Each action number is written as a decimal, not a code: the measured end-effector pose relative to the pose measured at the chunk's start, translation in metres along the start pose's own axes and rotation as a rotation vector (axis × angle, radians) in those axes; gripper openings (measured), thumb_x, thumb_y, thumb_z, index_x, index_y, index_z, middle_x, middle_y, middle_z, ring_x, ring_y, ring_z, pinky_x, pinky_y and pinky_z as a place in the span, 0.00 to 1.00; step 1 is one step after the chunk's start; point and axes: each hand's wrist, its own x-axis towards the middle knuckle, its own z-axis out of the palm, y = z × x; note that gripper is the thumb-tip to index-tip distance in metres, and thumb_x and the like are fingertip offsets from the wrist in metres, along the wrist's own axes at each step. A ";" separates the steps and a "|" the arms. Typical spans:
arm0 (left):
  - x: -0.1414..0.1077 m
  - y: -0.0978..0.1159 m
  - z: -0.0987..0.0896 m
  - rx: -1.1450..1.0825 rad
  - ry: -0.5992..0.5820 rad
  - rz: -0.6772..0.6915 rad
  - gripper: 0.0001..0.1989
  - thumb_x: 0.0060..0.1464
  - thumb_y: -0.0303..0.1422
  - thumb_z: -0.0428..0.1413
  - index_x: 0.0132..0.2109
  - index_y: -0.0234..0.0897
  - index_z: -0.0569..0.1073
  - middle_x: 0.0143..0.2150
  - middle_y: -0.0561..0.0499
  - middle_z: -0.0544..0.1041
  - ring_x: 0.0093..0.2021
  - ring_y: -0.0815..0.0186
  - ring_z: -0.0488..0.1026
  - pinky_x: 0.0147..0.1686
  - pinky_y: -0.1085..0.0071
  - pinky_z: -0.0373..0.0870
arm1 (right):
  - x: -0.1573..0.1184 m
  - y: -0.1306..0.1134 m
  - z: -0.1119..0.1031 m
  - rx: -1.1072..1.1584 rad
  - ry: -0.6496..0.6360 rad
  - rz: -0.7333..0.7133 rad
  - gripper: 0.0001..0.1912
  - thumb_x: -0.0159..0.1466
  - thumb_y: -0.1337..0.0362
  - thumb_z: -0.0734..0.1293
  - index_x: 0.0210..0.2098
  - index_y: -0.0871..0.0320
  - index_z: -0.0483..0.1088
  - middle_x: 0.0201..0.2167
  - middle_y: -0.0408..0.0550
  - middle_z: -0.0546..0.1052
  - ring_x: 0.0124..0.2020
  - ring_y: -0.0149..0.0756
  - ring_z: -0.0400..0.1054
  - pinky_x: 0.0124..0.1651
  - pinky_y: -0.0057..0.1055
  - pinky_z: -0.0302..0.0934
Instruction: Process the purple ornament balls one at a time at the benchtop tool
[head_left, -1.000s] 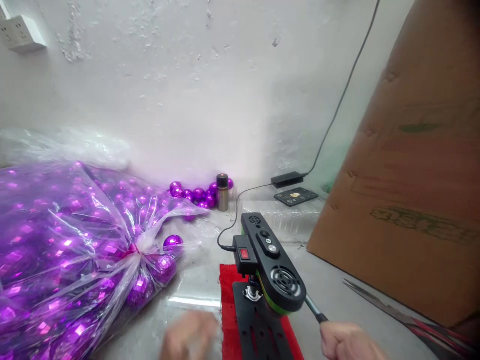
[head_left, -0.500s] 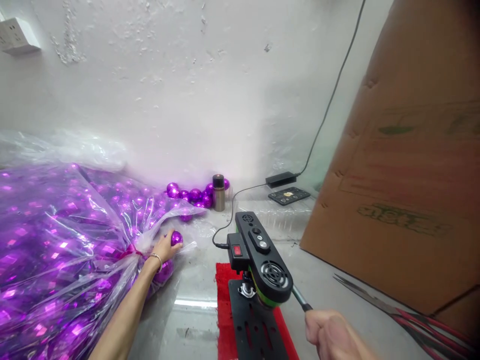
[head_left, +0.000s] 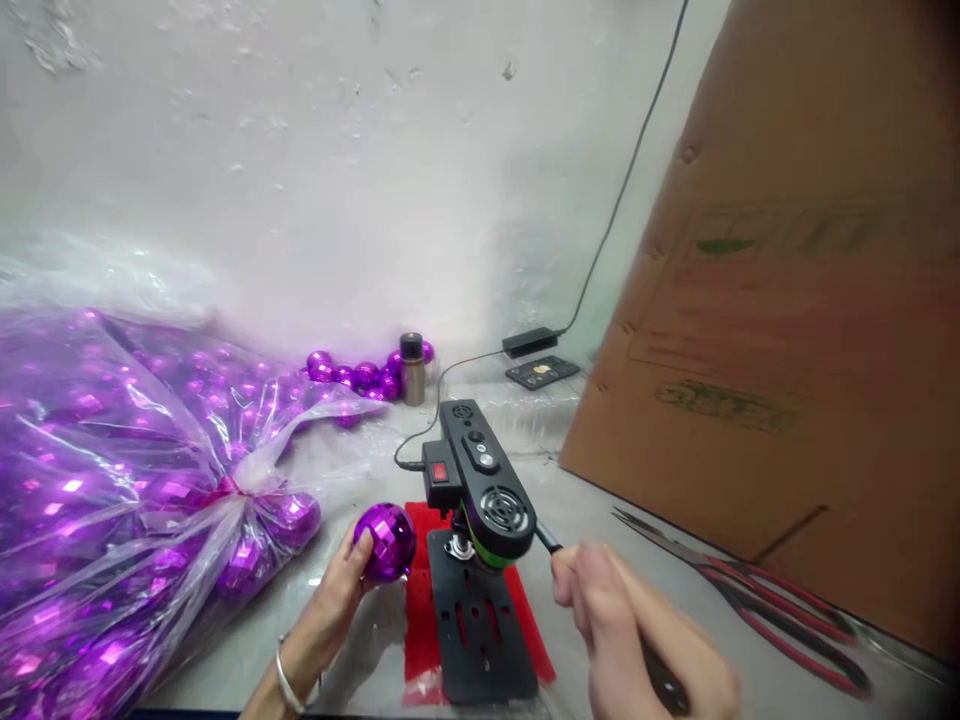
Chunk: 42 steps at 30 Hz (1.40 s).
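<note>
Beside black press [head_left: 480,520]: left hand [head_left: 341,590] holds purple ball [head_left: 385,541]; right hand [head_left: 607,610] grips lever handle [head_left: 548,541].

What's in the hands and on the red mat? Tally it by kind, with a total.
Shiny purple faceted ball, gripped by left hand: 1
Black benchtop machine on red fabric mat, its black lever gripped by right hand: 1
Total: 2

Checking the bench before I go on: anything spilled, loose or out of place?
Yes: several purple balls lie loose against the wall beside a small metal canister, outside the tied plastic bag. The wall paint is flaking.
</note>
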 end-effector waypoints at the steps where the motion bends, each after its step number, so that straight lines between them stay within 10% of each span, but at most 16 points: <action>1: -0.003 -0.014 0.007 0.008 0.009 0.000 0.48 0.48 0.68 0.65 0.65 0.38 0.74 0.64 0.38 0.81 0.66 0.44 0.76 0.67 0.51 0.71 | 0.002 0.001 -0.003 -0.015 -0.045 -0.034 0.23 0.77 0.62 0.63 0.24 0.55 0.63 0.19 0.39 0.62 0.20 0.27 0.56 0.25 0.28 0.51; 6: -0.007 -0.068 0.032 0.216 0.105 0.108 0.49 0.52 0.62 0.65 0.70 0.34 0.67 0.73 0.33 0.71 0.76 0.40 0.63 0.78 0.46 0.52 | 0.005 0.005 -0.008 -0.016 -0.062 -0.107 0.21 0.77 0.67 0.61 0.26 0.55 0.61 0.20 0.38 0.64 0.21 0.25 0.58 0.24 0.27 0.50; 20: -0.010 -0.102 0.050 0.699 0.015 0.342 0.42 0.47 0.40 0.70 0.68 0.35 0.69 0.67 0.32 0.75 0.69 0.37 0.71 0.70 0.36 0.64 | -0.007 -0.003 0.006 0.046 0.047 0.011 0.21 0.79 0.66 0.60 0.27 0.55 0.60 0.23 0.37 0.61 0.23 0.26 0.54 0.30 0.29 0.50; 30: -0.007 -0.092 0.078 0.554 -0.094 0.176 0.46 0.47 0.38 0.70 0.70 0.36 0.61 0.62 0.36 0.78 0.62 0.44 0.78 0.66 0.47 0.72 | -0.008 -0.001 0.004 0.024 0.026 0.005 0.21 0.79 0.67 0.59 0.27 0.55 0.59 0.23 0.37 0.59 0.22 0.26 0.52 0.28 0.30 0.48; 42: -0.005 -0.096 0.048 0.293 -0.041 0.136 0.50 0.50 0.54 0.68 0.71 0.35 0.60 0.70 0.31 0.72 0.71 0.38 0.69 0.74 0.44 0.61 | -0.005 -0.001 0.003 -0.003 0.016 -0.046 0.21 0.78 0.69 0.60 0.27 0.56 0.60 0.22 0.37 0.61 0.23 0.24 0.56 0.28 0.29 0.50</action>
